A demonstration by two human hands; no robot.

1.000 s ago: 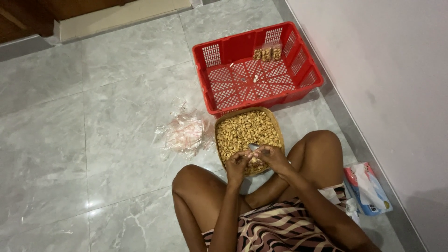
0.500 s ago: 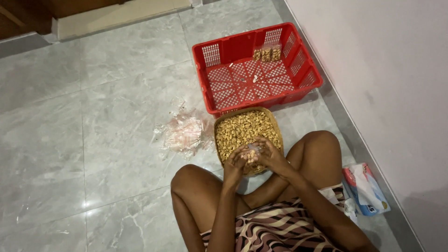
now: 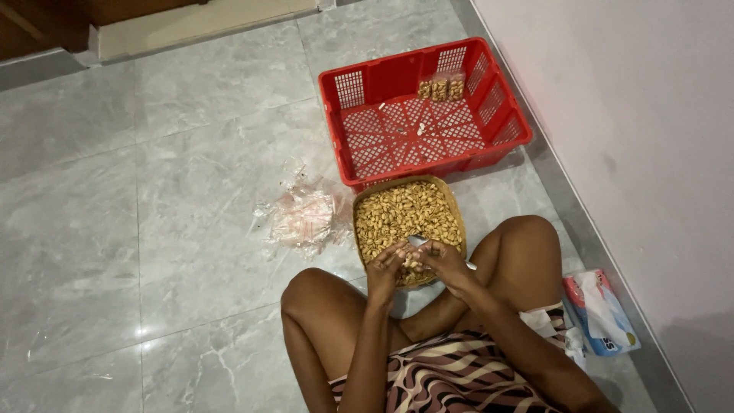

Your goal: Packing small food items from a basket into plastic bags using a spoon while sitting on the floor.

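Sitting cross-legged on the grey marble floor, the person held both hands over the near edge of a round woven tray heaped with shelled peanuts. In the head view, the left hand and the right hand met fingertip to fingertip, and both grips were closed around a small clear packet; glare makes it hard to tell whether nuts were in it. The step in hand looked like filling or closing a packet over the tray. The next move would call for pinching the mouth shut without spilling, then a reach forward.

Beyond the tray, touching its far rim, stood a red plastic basket, with a few filled packets lined against its far wall. A heap of empty clear bags lay just left of the tray. A tissue pack lay by the wall, beside the right knee.
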